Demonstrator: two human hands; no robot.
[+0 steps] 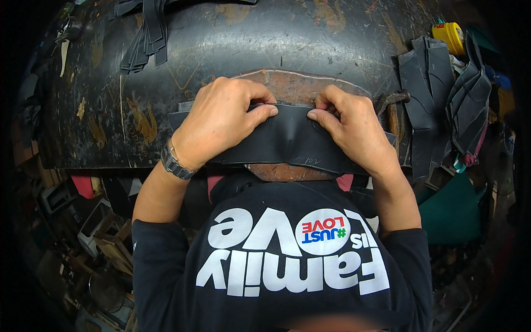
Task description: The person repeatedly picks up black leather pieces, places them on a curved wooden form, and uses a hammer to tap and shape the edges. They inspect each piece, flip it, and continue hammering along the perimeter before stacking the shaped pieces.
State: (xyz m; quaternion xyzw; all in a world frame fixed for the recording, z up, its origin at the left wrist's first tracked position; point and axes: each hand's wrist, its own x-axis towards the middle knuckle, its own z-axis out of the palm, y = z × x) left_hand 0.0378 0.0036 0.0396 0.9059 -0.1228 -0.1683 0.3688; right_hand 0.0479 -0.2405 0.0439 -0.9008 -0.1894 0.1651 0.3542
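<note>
Facing a scuffed black table in a cluttered room, you have a brown board jutting toward you. Across this board lies a smooth black sheet, creased mid-length, its long axis running left to right. Your left hand and right hand each pinch the sheet's far edge.

Illumination moderate, soft. Broad pale glare on the dark worktop, upper centre of frame; fainter sheen along the crease of the black sheet. Left hand and right hand well lit, sharp. Clutter at lower left dim. Fisheye distortion: worktop edges bow. Corners fall to black. Bottom centre: blurred, out-of-focus patch.
</note>
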